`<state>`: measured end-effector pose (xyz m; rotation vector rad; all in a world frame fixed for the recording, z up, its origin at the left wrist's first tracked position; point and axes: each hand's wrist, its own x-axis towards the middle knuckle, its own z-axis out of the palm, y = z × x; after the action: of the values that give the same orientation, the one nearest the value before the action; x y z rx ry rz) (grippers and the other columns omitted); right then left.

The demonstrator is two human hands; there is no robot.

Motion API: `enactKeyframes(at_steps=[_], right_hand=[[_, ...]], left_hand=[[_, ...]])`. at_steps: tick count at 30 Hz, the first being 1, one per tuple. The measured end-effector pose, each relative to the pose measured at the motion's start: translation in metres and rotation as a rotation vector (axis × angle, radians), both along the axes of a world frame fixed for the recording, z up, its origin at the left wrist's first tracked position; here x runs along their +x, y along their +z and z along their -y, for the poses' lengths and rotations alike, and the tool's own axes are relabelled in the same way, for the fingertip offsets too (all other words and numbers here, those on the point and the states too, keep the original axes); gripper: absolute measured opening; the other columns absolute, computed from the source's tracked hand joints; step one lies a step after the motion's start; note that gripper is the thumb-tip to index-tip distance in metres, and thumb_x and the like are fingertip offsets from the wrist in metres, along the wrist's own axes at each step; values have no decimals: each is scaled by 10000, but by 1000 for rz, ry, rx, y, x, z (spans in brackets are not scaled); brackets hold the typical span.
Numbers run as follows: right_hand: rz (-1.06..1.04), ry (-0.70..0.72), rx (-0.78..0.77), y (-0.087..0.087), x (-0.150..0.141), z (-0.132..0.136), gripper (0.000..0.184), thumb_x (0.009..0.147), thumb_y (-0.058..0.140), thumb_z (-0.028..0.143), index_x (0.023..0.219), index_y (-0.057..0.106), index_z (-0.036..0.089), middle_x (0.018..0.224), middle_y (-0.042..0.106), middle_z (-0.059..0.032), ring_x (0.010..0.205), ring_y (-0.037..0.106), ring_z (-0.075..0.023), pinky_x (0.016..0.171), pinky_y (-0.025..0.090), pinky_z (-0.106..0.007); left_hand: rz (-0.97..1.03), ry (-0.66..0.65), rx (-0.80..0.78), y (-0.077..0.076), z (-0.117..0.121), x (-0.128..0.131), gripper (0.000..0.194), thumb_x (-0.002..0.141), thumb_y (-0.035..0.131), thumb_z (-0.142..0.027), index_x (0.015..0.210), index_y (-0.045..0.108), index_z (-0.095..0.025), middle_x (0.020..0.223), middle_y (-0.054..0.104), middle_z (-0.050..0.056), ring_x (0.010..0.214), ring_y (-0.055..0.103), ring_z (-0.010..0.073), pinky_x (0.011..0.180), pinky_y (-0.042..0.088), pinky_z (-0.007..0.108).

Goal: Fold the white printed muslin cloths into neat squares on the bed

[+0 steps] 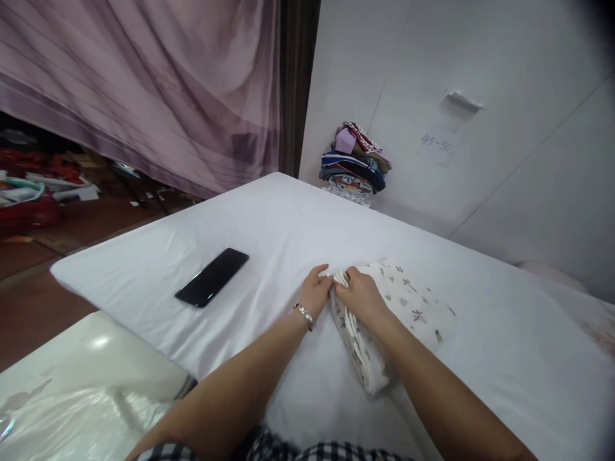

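Note:
A white cloth with a small grey-brown print of palm trees and other motifs (406, 298) lies on the white-covered table, its near left side folded into several layers. My right hand (362, 298) is closed over the far left end of those layers, fingers wrapped around the folds. At the same corner, my left hand (314, 294) pinches the cloth's edge, one finger sticking out; its fingertips are partly hidden behind the fabric. A silver bracelet (303, 316) circles my left wrist. The two hands are almost touching.
On the white table cover (269, 224), a black smartphone (212, 277) lies to the left. A stack of folded clothes (354, 163) stands beyond the far edge against the white wall (504, 160). A pink curtain (192, 83) hangs behind; clear plastic (96, 416) lies at lower left.

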<state>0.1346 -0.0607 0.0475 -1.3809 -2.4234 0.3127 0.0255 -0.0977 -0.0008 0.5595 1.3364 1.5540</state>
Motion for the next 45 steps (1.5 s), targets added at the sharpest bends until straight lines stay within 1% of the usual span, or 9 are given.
enactKeyframes(at_steps=[6,10,16,20,23,27,31,41,45], right_hand=[[-132,-2,-74,-8,-5,-6,126,768,474,293,763,528,180,708,617,-65,637,532,-178,547,318,-254],[-319,180,-254,-9,4,-1,147,714,439,176,790,564,185,733,619,-19,661,527,-151,581,367,-240],[-474,288,-564,-10,32,-5,275,697,422,183,866,639,182,764,654,-9,694,588,-149,617,459,-255],[-543,38,-264,-6,68,-33,323,767,425,292,976,637,166,977,658,-68,865,608,-189,774,477,-342],[-291,-34,-12,-12,96,-58,478,826,398,389,1248,496,187,1321,462,-92,1205,421,-220,980,344,-395],[171,-36,-120,-40,117,-79,626,848,338,526,1379,327,194,1453,241,-66,1345,158,-247,1070,128,-478],[233,-79,-113,-56,122,-85,663,867,227,577,1400,278,186,1471,181,-67,1353,121,-235,1072,117,-475],[254,-150,-235,-45,143,-108,658,862,272,568,1411,255,205,1475,158,-87,1341,165,-275,1048,196,-483],[227,-113,-137,-29,131,-74,613,884,246,534,1405,270,212,1482,119,-77,1357,79,-261,1064,123,-512]], left_hand=[[-136,-36,112,0,4,0,609,698,649,-382,1236,447,-181,743,611,15,710,579,148,684,444,261],[-123,-75,107,-4,3,1,812,589,759,-338,1294,389,-176,1003,618,87,918,580,196,818,424,285],[-139,-36,5,-7,-4,-2,740,635,722,-309,1276,389,-143,899,628,72,812,587,182,762,440,296],[37,-12,-75,-5,-7,-4,609,661,676,-249,1215,434,-172,849,619,44,720,584,155,677,454,282],[172,2,-96,-2,-7,-6,537,652,644,-192,1159,466,-175,834,609,37,698,583,150,633,463,278],[223,28,-98,-2,-8,-7,484,628,624,-148,1094,496,-178,798,593,24,653,567,130,622,465,275],[243,4,-113,-4,-10,-11,469,625,600,-123,1078,493,-180,784,586,22,649,567,135,613,470,275],[304,-71,-96,-5,-12,-16,390,629,607,-130,996,495,-201,772,599,19,655,586,153,619,467,286],[339,-109,-79,-4,-12,-17,332,622,590,-112,939,515,-174,739,604,23,652,593,156,611,472,285]])
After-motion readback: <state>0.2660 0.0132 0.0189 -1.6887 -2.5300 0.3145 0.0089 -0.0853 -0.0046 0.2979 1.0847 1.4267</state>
